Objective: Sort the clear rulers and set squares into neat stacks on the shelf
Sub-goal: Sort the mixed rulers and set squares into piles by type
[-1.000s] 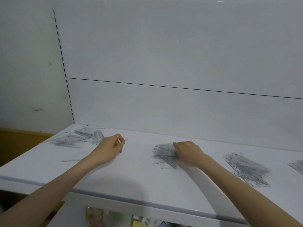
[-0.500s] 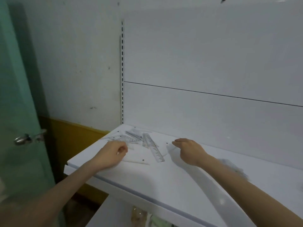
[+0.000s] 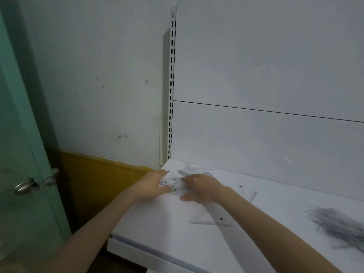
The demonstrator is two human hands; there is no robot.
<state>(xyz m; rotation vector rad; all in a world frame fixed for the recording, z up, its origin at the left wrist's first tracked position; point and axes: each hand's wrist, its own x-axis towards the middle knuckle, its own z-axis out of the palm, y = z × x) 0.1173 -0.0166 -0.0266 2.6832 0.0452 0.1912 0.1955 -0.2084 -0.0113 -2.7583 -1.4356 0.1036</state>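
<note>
A small pile of clear rulers and set squares [image 3: 177, 184] lies at the far left corner of the white shelf [image 3: 157, 233]. My left hand [image 3: 151, 186] grips the pile's left edge, thumb below and fingers above. My right hand [image 3: 201, 187] rests on the pile's right side with fingers spread flat over it. A clear set square [image 3: 208, 220] lies flat on the shelf under my right forearm. Another clear ruler [image 3: 248, 194] lies just right of my right wrist. A blurred heap of clear rulers [image 3: 338, 225] sits at the right edge.
The shelf's left end and front edge are close to my left hand. A slotted white upright [image 3: 171, 85] stands at the back left corner. A green door with a metal handle [image 3: 26, 186] is at the far left, beside a yellow wall strip.
My view has swung further left. Both hands have moved to the far left corner and come together on the pile, the left now gripping its edge and the right lying on it.
</note>
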